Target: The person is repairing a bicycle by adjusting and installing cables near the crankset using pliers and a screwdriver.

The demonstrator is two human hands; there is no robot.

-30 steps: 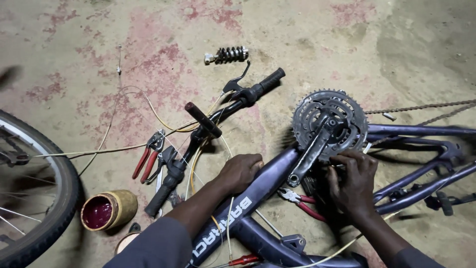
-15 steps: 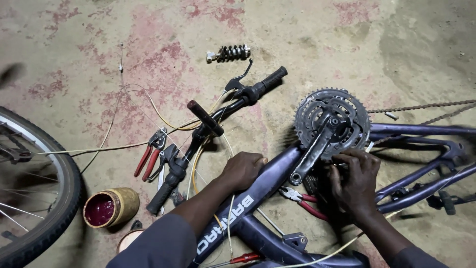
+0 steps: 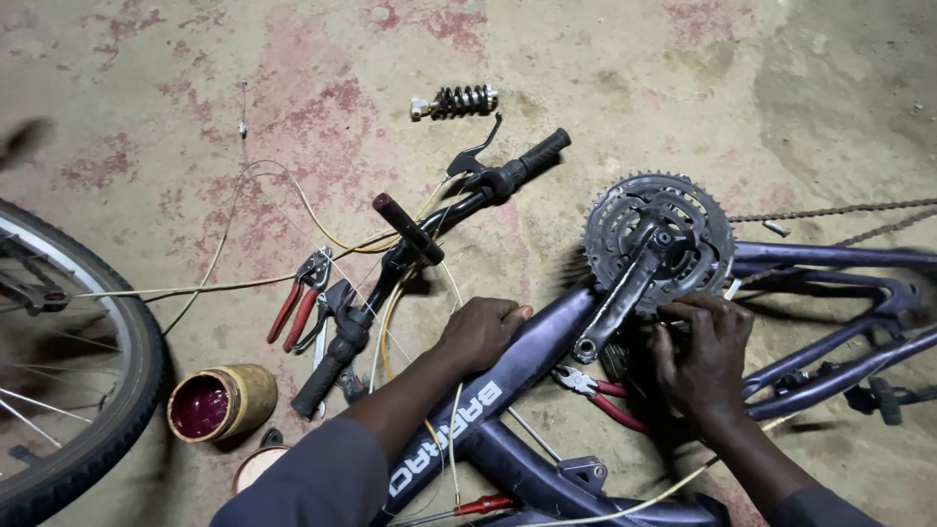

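A purple bicycle frame [image 3: 547,342] lies on its side on the concrete floor. My left hand [image 3: 480,332] rests on its down tube with the fingers curled over it. My right hand [image 3: 703,356] is at the bottom bracket, just below the toothed chainrings [image 3: 664,229] and beside the crank arm [image 3: 615,307]; its fingers are bent around something small that I cannot make out. Red-handled pliers [image 3: 600,395] lie on the floor between my two hands, under the frame.
The black handlebar [image 3: 429,254] with grips and brake levers lies left of the frame, cream cables trailing off it. Another pair of red pliers [image 3: 301,307], a tin of dark red grease [image 3: 215,402], a coil spring shock [image 3: 459,101], a chain [image 3: 830,211] and a wheel [image 3: 88,390] surround it.
Both hands stay where they were on the frame and at the bottom bracket. The view has shifted very slightly; nothing was picked up or let go.
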